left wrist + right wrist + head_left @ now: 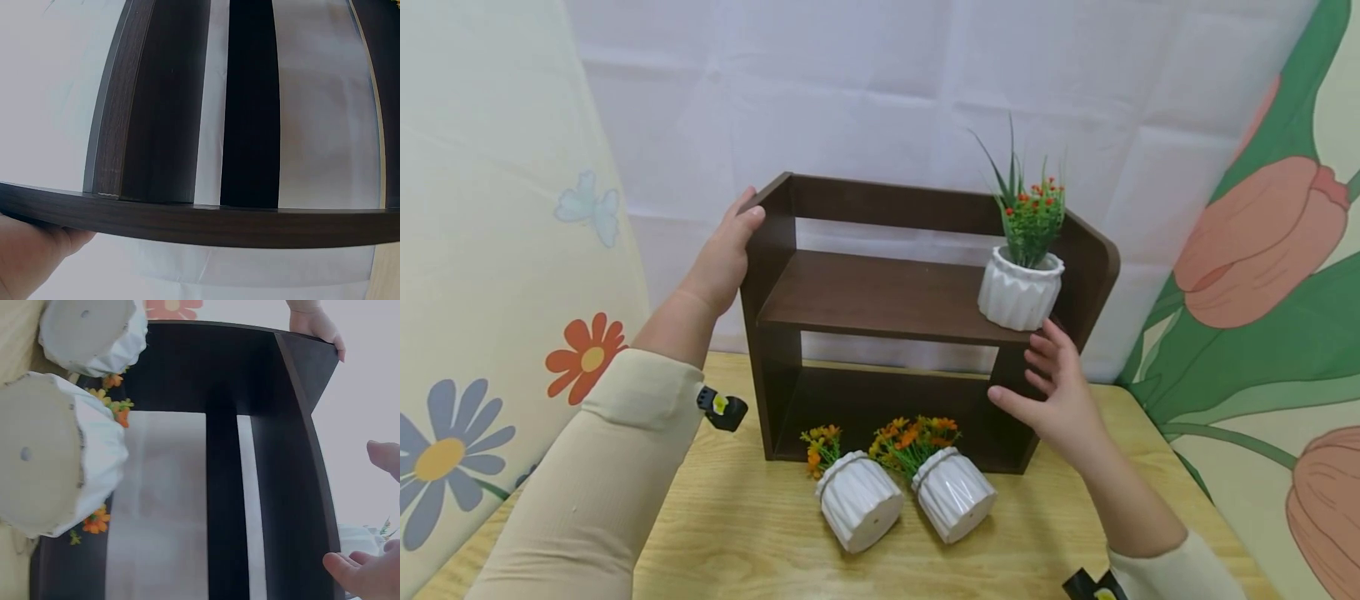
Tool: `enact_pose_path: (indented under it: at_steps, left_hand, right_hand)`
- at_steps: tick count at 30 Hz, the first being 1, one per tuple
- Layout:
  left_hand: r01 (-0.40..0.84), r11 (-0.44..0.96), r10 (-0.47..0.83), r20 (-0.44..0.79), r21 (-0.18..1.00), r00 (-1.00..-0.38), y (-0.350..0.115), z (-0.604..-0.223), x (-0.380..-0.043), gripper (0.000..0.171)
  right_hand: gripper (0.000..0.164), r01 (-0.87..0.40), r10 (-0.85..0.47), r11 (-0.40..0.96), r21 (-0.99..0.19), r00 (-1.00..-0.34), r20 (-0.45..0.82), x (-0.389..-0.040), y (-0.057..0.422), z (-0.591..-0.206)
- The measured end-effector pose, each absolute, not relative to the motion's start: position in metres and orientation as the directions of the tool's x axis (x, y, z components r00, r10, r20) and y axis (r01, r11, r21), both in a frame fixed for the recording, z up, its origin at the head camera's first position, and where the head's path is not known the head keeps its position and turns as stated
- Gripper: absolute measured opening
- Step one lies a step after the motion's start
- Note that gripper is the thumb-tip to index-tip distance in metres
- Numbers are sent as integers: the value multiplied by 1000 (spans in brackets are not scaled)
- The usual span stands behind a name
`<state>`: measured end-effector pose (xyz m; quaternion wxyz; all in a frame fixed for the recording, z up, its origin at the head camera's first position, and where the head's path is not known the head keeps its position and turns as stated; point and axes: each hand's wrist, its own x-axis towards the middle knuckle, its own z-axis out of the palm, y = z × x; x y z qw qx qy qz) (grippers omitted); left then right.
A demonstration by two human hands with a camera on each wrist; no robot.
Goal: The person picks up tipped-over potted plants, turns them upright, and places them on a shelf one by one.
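A dark brown two-tier shelf (pixel 865 292) stands on the wooden table. My left hand (pixel 722 254) rests against the outside of its left side panel, near the top; the left wrist view shows only part of that hand (pixel 37 253) behind the panel. On the upper tier, at the right end, sits a white ribbed pot (pixel 1019 292) with green leaves and small red flowers. Just below and in front of it is my right hand (pixel 1063 400), fingers spread and holding nothing. Whether its fingertips touch the shelf edge or pot, I cannot tell.
Two white ribbed pots with orange flowers, a left one (pixel 859 500) and a right one (pixel 953 496), lie tipped on the table (pixel 730 517) before the lower tier, bases facing me. White cloth (pixel 850 92) hangs behind; printed panels flank both sides.
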<state>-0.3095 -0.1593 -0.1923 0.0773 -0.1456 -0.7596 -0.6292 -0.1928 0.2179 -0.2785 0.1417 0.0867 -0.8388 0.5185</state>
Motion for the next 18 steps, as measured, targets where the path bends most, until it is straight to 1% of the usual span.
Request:
enact_pose_path:
  at_steps: [18]
  left_hand:
    - [316, 168, 123, 298, 934, -946, -160, -191, -309, 63]
  right_hand:
    - [102, -205, -43, 417, -885, -978, 206, -186, 215, -317]
